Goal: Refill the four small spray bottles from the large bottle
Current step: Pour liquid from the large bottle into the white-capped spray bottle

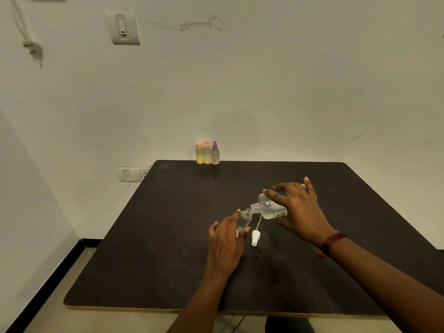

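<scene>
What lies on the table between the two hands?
Head view: a white spray cap with tube lies between the left hand holding the small bottle and the right hand tipping the large bottle.

left hand [225,239]: bare, nothing worn on it. The nails run a little past the fingertips.
right hand [300,212]: bare too, same longish nails, easiest to see on the outer fingers.
wristband [332,240]: dark red band sitting snug round the right wrist, fairly wide, matte.
loose end [320,254]: short frayed bit of the same red, hanging off the band's underside.
left forearm [201,299]: bare all the way down to the frame edge.
right forearm [389,280]: same deal, bare skin past the band.
dark patch [289,325]: below the table edge. Probably trousers over a knee, but it's too dim to say for sure.
</scene>
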